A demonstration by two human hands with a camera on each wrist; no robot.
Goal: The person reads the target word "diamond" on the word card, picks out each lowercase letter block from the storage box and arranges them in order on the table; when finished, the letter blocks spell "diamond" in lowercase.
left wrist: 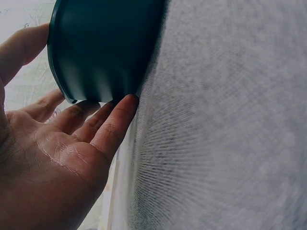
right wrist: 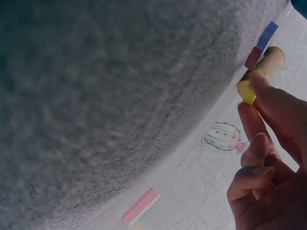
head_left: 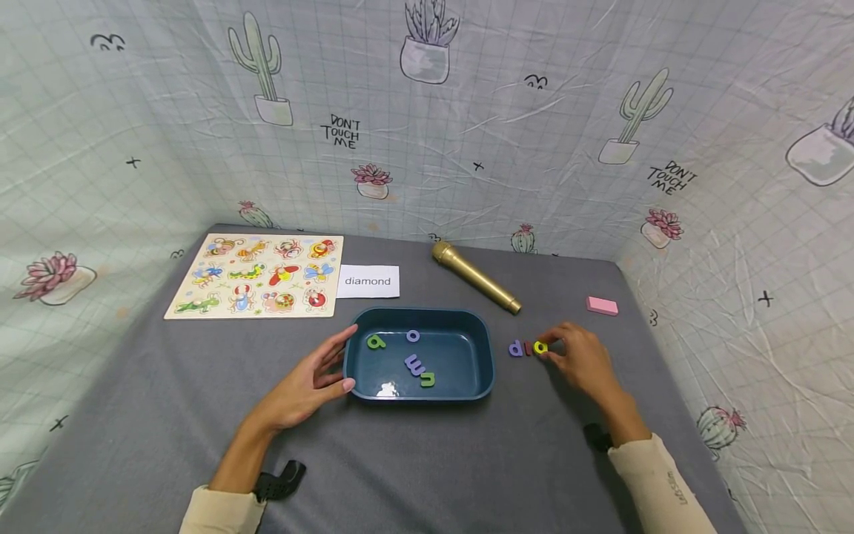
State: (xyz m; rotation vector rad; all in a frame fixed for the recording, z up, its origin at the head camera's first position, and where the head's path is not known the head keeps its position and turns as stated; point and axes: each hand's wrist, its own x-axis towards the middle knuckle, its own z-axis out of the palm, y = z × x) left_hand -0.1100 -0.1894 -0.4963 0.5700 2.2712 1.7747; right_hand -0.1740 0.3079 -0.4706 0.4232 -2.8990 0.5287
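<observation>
At the right, my right hand [head_left: 582, 360] pinches a yellow toy letter [head_left: 540, 347] between thumb and index finger, at the table surface. It sits at the end of a short row, beside a dark red letter [head_left: 528, 348] and a purple letter d [head_left: 516, 348]. My left hand [head_left: 312, 382] rests against the left end of a dark blue tray [head_left: 467, 356], thumb near the front corner, fingers largely straight along its wall. Inside the tray lie a green letter [head_left: 376, 342], a purple o [head_left: 413, 336], a purple m [head_left: 414, 365] and a green n [head_left: 428, 380].
A white card [head_left: 368, 282] printed "diamond" lies behind the tray, next to a wooden insect puzzle board [head_left: 260, 278]. A gold microphone [head_left: 477, 277] lies at the back. A pink block [head_left: 602, 305] is to the right. Patterned cloth walls enclose the grey table [head_left: 427, 467].
</observation>
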